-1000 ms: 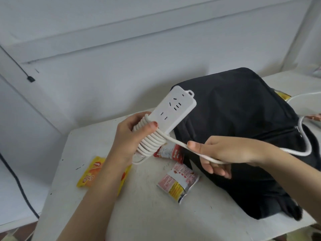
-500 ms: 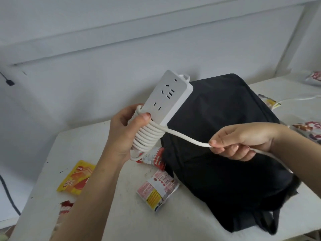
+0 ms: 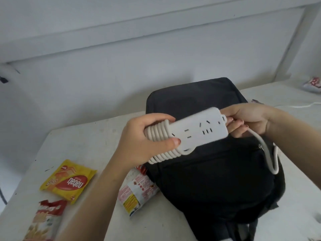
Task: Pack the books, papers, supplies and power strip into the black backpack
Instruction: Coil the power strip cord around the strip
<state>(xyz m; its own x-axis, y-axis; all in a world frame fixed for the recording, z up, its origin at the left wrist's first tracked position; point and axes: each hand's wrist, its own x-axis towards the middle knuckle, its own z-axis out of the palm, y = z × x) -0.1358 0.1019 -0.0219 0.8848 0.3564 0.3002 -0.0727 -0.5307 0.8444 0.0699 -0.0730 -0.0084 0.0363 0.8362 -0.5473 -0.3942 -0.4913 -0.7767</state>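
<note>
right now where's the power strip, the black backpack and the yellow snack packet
power strip [image 3: 198, 131]: head view, white socket face
black backpack [image 3: 217, 185]: head view, front panel below the strip
yellow snack packet [image 3: 67, 181]: head view, middle of the wrapper, by its red logo

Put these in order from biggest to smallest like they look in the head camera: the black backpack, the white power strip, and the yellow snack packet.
1. Black backpack, biggest by far.
2. White power strip and yellow snack packet look about alike; the strip is held nearer the camera, so I won't rank them.

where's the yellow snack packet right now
In the head view the yellow snack packet lies flat on the white table, lower left, just above the red-and-white packet.
</note>
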